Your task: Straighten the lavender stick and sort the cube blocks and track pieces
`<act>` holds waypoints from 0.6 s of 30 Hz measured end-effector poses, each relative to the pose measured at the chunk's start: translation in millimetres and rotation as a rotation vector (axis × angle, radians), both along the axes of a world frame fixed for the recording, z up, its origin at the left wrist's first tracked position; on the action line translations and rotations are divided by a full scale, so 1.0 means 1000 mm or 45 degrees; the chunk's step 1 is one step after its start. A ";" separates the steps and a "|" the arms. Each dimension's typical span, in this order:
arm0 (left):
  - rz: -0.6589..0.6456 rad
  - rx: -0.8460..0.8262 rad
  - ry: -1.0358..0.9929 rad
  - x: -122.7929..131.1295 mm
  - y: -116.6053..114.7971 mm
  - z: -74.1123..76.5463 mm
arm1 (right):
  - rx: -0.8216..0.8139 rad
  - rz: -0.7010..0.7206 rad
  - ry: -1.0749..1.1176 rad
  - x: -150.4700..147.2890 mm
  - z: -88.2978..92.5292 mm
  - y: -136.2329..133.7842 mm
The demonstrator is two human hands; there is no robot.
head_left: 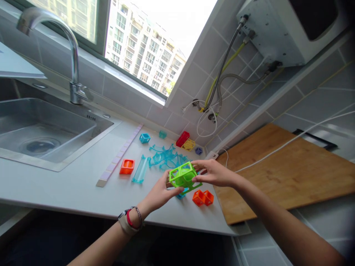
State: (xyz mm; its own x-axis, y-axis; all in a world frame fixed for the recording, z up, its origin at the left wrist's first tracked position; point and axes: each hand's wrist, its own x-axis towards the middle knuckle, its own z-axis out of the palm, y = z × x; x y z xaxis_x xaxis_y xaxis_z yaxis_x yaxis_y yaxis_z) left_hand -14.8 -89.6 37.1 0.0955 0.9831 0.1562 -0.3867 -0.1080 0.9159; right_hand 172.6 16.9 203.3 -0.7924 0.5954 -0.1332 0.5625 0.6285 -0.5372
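Note:
A lime-green openwork toy block piece (183,175) is held up over the white counter between both hands. My left hand (161,191) grips its left side, thumb along the lower edge. On its right side, my right hand (212,173) closes with thumb and fingers. Partly hidden under the green piece sits a blue block (181,193). Two orange blocks (202,197) stand together just right of it. Behind the hands spreads a heap of clear blue plastic track pieces (163,156). Left of the heap lie a straight blue track piece (141,169) and an orange block (127,166).
A steel sink (58,162) with a faucet (73,55) is at the left. A pale strip (119,155) lies along the counter. Toward the wall are blue, red (182,139) and yellow (188,144) pieces. A wooden board (277,170) leans at the right, with a white cable crossing it.

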 end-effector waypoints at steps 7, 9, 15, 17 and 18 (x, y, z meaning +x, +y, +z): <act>0.019 -0.086 0.450 0.003 -0.001 -0.015 | 0.381 -0.104 -0.146 -0.024 0.029 0.102; -0.027 -0.015 0.556 0.007 -0.003 -0.017 | 0.506 -0.163 -0.214 -0.037 0.030 0.134; -0.041 0.221 0.868 0.016 -0.009 -0.024 | 0.670 -0.142 -0.339 -0.087 0.015 0.205; -0.051 0.261 0.918 0.015 -0.009 -0.026 | 0.687 -0.105 -0.392 -0.097 0.012 0.222; -0.053 0.262 0.930 0.015 -0.008 -0.026 | 0.687 -0.095 -0.429 -0.100 0.011 0.231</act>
State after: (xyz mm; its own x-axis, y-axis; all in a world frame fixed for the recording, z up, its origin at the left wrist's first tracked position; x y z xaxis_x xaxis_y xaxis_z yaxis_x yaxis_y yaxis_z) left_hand 0.0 -97.8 10.9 0.2814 0.9342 0.2191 0.3028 -0.3031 0.9036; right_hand 73.0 247.8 214.7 -0.7133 0.7000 -0.0336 0.6979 0.7139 0.0580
